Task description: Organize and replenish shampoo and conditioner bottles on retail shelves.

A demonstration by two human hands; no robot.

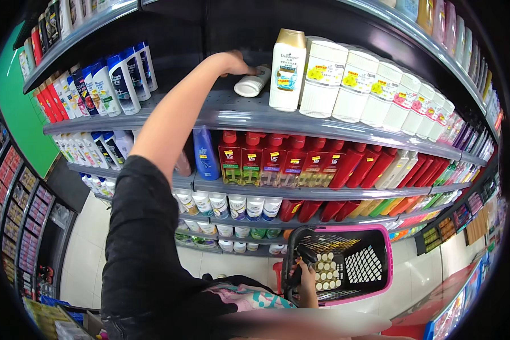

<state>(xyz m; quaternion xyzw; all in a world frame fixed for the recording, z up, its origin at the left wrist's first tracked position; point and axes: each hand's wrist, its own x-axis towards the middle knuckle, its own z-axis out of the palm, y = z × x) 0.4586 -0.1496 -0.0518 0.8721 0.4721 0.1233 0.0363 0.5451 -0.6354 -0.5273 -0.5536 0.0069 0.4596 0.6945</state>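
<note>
My left hand (pixel 237 63) reaches deep onto the upper shelf. Its fingers touch a white bottle (pixel 250 86) lying on its side, ribbed end towards me; whether they grip it cannot be told. Right of it stands a white shampoo bottle with a gold cap (pixel 287 72), beside a row of white ribbed bottles (pixel 323 80). Lower down, my right hand (pixel 306 274) is closed around a black handled object (pixel 304 256), partly hidden, at the near left end of a black shopping basket with a pink rim (pixel 386 250). Several bottles with pale round caps (pixel 326 272) are in the basket.
Blue and white shampoo bottles (pixel 123 80) stand on the same shelf at left. Below its front edge (pixel 255 121) are red pump bottles (pixel 274 159) and a blue bottle (pixel 205 153). Another shelf edge (pixel 425 38) hangs above. More stocked shelves (pixel 21 204) stand at far left.
</note>
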